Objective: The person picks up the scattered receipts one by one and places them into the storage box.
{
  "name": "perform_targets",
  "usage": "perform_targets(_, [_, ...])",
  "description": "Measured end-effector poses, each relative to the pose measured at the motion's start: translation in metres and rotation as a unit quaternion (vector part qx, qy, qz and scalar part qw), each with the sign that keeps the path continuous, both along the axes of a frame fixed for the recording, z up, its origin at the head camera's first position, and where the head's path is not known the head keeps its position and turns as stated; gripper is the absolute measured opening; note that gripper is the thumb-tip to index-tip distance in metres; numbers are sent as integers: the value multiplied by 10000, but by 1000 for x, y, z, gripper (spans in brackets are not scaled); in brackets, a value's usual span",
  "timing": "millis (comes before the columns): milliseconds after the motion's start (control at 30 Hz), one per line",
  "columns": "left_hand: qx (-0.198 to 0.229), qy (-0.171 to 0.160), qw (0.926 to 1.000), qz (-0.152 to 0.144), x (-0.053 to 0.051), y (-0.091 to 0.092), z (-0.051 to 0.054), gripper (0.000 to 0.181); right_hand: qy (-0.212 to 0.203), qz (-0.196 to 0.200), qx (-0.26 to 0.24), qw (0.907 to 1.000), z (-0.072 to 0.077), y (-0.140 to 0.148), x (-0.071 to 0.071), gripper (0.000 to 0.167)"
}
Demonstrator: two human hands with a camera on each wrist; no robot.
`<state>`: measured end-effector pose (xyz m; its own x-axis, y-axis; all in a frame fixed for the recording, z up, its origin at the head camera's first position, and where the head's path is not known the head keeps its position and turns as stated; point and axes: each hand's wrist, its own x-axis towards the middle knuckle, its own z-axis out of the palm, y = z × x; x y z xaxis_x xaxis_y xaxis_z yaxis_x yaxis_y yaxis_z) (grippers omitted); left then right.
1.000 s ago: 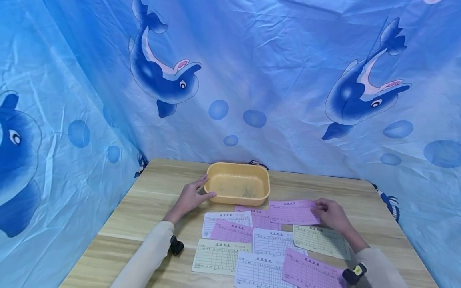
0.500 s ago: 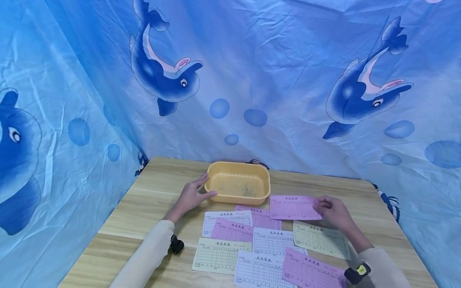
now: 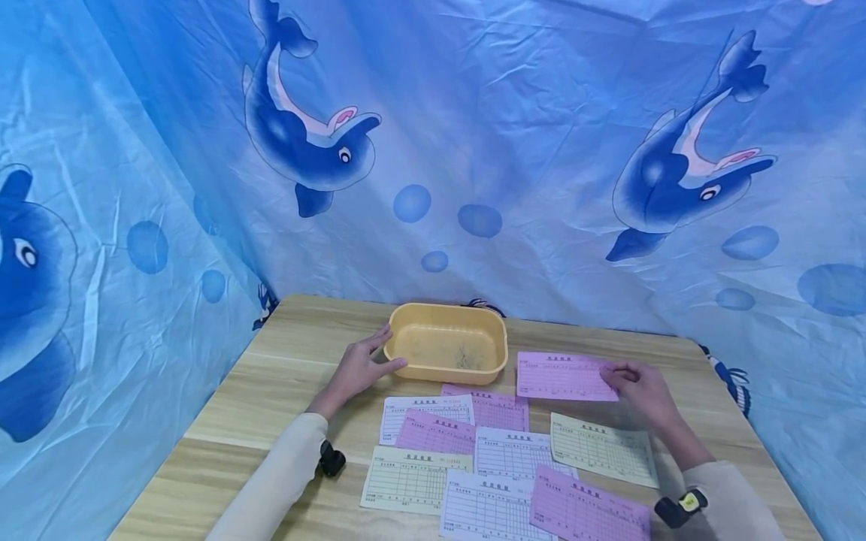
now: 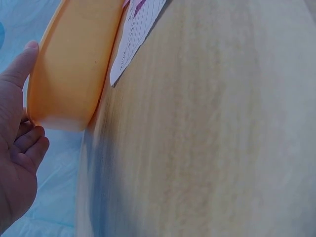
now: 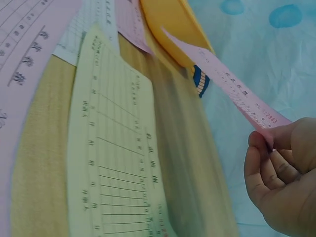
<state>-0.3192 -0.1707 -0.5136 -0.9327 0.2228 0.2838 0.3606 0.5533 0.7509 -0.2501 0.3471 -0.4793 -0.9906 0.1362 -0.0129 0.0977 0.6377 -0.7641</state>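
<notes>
My right hand (image 3: 640, 387) pinches the right end of a pink receipt slip (image 3: 561, 376) between thumb and fingers. In the right wrist view that receipt slip (image 5: 224, 81) hangs off the table surface, seen nearly edge-on. My left hand (image 3: 358, 370) holds the left end of a yellow plastic basin (image 3: 446, 374), its thumb along the front rim. The left wrist view shows the thumb at the basin's (image 4: 74, 69) rim and the other fingers bent by its end. Below the right hand lies a pale yellow-green receipt slip (image 3: 602, 451).
Several white, pink and yellow-green slips overlap on the wooden table (image 3: 271, 376), among them a white slip (image 3: 497, 507) and a pink slip (image 3: 588, 507) in front. Dark marks show on the basin's floor. A blue dolphin-print curtain (image 3: 473, 150) stands behind and at the left.
My right hand has lifted the pink receipt slip off the others and drawn it back and to the right. The left hand and the basin have stayed put.
</notes>
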Motion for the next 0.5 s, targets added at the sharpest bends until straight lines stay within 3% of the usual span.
perform_targets(500, [34,-130,9999,-15,1,0,3,80,220,99,-63,9997,31,0,-15,55])
